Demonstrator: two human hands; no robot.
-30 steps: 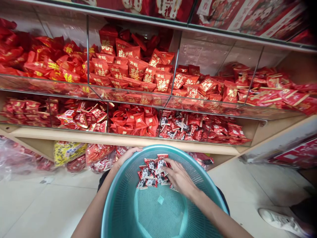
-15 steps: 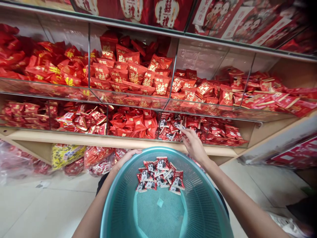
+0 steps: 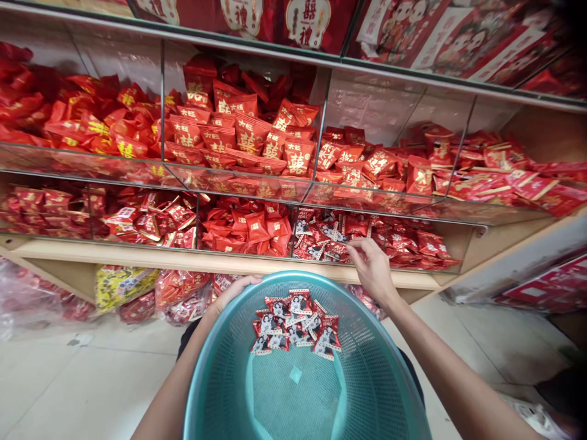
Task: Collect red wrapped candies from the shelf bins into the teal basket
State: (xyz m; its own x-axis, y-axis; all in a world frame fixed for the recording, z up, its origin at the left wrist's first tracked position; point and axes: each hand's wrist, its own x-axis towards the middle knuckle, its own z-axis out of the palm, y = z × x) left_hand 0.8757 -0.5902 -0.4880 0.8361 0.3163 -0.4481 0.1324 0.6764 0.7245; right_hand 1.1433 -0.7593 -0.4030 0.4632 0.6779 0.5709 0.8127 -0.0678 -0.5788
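Note:
My left hand (image 3: 239, 289) grips the rim of a teal plastic basket (image 3: 200, 342) at its far left side. In the bottom of the basket lies a small heap of red wrapped candies (image 3: 298, 321) with black-and-white pictures on them. My right hand (image 3: 373, 269) is over the front edge of the lower shelf, beyond the basket. Its thumb and forefinger are pinched at the edge of a red candy packet (image 3: 337, 251) in a bin of the same packets (image 3: 314, 235). My other right fingers are curled and partly hidden.
Clear dividers split the shelves into bins. Larger red packets (image 3: 247, 137) fill the upper shelf, and plain red packets (image 3: 257, 229) sit left of my right hand. A wooden ledge (image 3: 151, 255) runs along the front. Bagged goods (image 3: 126, 284) lie below on the tiled floor.
My right hand has shifted right and slightly down in the bin, and a red packet now shows at its fingertips. My left hand and the basket stay almost in place.

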